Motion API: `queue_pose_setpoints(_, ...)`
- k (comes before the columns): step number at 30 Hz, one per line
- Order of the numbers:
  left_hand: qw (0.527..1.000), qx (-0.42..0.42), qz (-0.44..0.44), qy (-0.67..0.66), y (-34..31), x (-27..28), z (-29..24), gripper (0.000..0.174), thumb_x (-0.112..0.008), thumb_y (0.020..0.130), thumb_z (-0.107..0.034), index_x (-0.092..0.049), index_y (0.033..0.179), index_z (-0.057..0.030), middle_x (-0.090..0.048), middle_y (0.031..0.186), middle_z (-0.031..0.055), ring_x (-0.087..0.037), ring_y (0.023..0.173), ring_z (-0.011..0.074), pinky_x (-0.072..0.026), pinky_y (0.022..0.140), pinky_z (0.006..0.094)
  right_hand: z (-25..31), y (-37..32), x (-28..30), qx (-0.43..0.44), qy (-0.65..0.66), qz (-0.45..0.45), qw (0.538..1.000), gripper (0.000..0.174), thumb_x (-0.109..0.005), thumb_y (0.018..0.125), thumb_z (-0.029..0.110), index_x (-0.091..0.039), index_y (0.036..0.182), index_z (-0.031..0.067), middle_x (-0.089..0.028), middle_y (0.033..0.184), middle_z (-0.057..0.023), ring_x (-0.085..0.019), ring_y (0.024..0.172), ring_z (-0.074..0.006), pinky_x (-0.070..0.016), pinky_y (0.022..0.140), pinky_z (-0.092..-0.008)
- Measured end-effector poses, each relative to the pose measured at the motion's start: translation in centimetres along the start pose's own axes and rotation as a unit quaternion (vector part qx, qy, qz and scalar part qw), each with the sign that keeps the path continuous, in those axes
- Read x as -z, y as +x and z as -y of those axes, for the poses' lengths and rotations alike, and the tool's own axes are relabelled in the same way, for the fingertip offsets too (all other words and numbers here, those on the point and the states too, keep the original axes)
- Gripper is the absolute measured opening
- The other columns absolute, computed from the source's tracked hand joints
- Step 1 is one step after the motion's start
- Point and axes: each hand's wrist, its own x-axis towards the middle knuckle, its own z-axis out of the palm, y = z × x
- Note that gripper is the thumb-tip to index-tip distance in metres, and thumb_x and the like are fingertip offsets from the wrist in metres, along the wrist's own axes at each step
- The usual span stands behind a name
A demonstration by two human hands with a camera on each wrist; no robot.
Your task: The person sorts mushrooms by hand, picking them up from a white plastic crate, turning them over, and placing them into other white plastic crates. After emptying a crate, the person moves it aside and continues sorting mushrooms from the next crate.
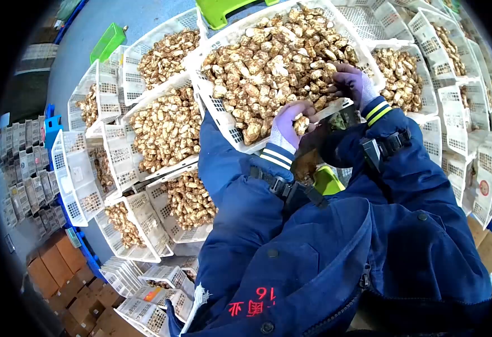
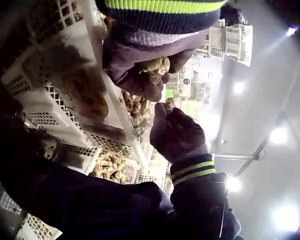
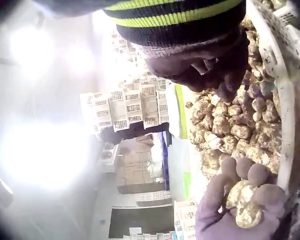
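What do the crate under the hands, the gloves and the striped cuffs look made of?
Crate: probably moulded plastic, fairly smooth, from its regular grid of holes. Gloves: seemingly matte knit fabric, hugging the hands; any coating can't be told. Cuffs: likely dull ribbed knit, from their fine ribs.

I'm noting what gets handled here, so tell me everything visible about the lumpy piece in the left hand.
The lumpy piece looks like a mushroom: knobbly, with rounded bulges, mottled cream and brown. Its surface looks rough; whether the brown is soil or skin, I can't tell. The left hand, in a purple glove, grips it with curled fingers, hiding part of it. It is by the near edge of the heaped white basket.
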Motion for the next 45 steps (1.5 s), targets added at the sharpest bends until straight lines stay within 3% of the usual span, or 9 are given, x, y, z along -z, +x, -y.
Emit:
queue_pose_setpoints(6,0.995,0.087,-0.001,-0.051,0.7,0.8,-0.1,0.029,-0.045,0.101,-0.023,-0.058,0.115,-0.0003,-0.061,0.097,0.0114,-0.065,0.079,0.0218,-0.0542,0.070,0.0311,0.6,-0.3,-4.1,0.024,-0.146,-0.003,0.989,0.047,-0.061,0.091,0.015,-0.049,0.135,0.0019,-0.066,0.100,-0.0085,-0.067,0.080,-0.0161,-0.0561,0.071,-0.0291)
queue_pose_setpoints(10,0.984,0.048,0.018,-0.168,0.7,0.1,0.5,0.041,-0.070,0.084,-0.024,-0.060,0.118,-0.0045,-0.061,0.105,0.0088,-0.063,0.094,0.0243,-0.0523,0.079,0.0361,4.9,-5.1,-13.5,0.262,-0.260,0.199,0.908,0.056,-0.061,0.092,0.019,-0.043,0.141,0.0020,-0.063,0.122,-0.0144,-0.061,0.107,-0.0175,-0.0500,0.090,-0.0295)
queue_pose_setpoints(14,0.832,-0.284,0.052,0.475,-1.0,-0.5,-1.2,0.034,-0.058,0.090,-0.001,-0.052,0.123,-0.0003,-0.060,0.106,0.0088,-0.061,0.102,0.0213,-0.0524,0.091,0.0363,6.0,2.4,-8.1,0.249,-0.432,-0.054,0.865,0.047,-0.059,0.088,0.026,-0.054,0.133,0.0114,-0.067,0.111,-0.0200,-0.066,0.100,-0.0318,-0.0506,0.093,-0.0403)
queue_pose_setpoints(18,0.993,-0.087,0.053,0.062,-0.2,-0.5,-0.8,0.027,-0.049,0.099,-0.013,-0.053,0.122,0.0014,-0.057,0.087,0.0040,-0.062,0.082,0.0168,-0.0540,0.069,0.0296,6.6,9.2,-1.2,0.342,-0.641,-0.125,0.676,0.048,-0.057,0.084,0.011,-0.056,0.131,0.0163,-0.056,0.132,-0.0116,-0.053,0.121,-0.0316,-0.0430,0.103,-0.0403)
queue_pose_setpoints(22,0.997,-0.019,0.044,0.060,-0.5,-1.8,-2.5,0.041,-0.047,0.101,-0.028,-0.052,0.126,0.0045,-0.054,0.077,0.0035,-0.059,0.071,0.0163,-0.0507,0.062,0.0266,6.6,12.6,-2.7,0.298,-0.759,-0.079,0.573,0.049,-0.058,0.085,0.016,-0.054,0.134,0.0203,-0.052,0.137,-0.0099,-0.048,0.126,-0.0314,-0.0387,0.106,-0.0421)
queue_pose_setpoints(25,0.999,0.024,0.018,0.025,-0.3,-2.1,-3.1,0.039,-0.047,0.101,-0.024,-0.052,0.125,0.0060,-0.053,0.073,0.0036,-0.059,0.070,0.0148,-0.0497,0.060,0.0256,5.9,13.7,-2.1,0.274,-0.745,-0.115,0.597,0.041,-0.059,0.085,0.017,-0.060,0.126,0.0169,-0.061,0.120,-0.0131,-0.058,0.113,-0.0328,-0.0453,0.098,-0.0448)
queue_pose_setpoints(30,0.986,-0.042,0.030,0.160,-0.1,-2.0,-2.5,0.040,-0.036,0.103,-0.025,-0.055,0.122,0.0049,-0.060,0.074,0.0088,-0.061,0.067,0.0153,-0.0515,0.059,0.0243,6.8,4.8,-1.8,0.259,-0.439,0.038,0.859,0.057,-0.058,0.083,-0.004,-0.051,0.137,0.0144,-0.063,0.125,-0.0096,-0.059,0.112,-0.0178,-0.0478,0.096,-0.0300)
queue_pose_setpoints(39,0.983,-0.013,0.070,0.167,-0.4,-0.6,-1.0,0.035,-0.059,0.093,-0.019,-0.056,0.119,0.0047,-0.065,0.091,0.0096,-0.064,0.078,0.0166,-0.0538,0.064,0.0289,3.6,-4.1,-3.8,0.319,-0.480,0.200,0.792,0.063,-0.058,0.073,-0.005,-0.054,0.134,0.0115,-0.063,0.119,-0.0152,-0.062,0.105,-0.0298,-0.0506,0.089,-0.0393)
queue_pose_setpoints(45,0.980,-0.083,0.019,0.182,-0.8,-1.9,-1.8,0.036,-0.051,0.098,-0.022,-0.055,0.117,0.0084,-0.065,0.080,0.0098,-0.062,0.073,0.0148,-0.0521,0.065,0.0276,4.6,6.0,-2.1,0.240,-0.642,-0.010,0.728,0.049,-0.055,0.088,0.024,-0.051,0.135,0.0099,-0.062,0.116,-0.0220,-0.061,0.106,-0.0350,-0.0481,0.093,-0.0422)
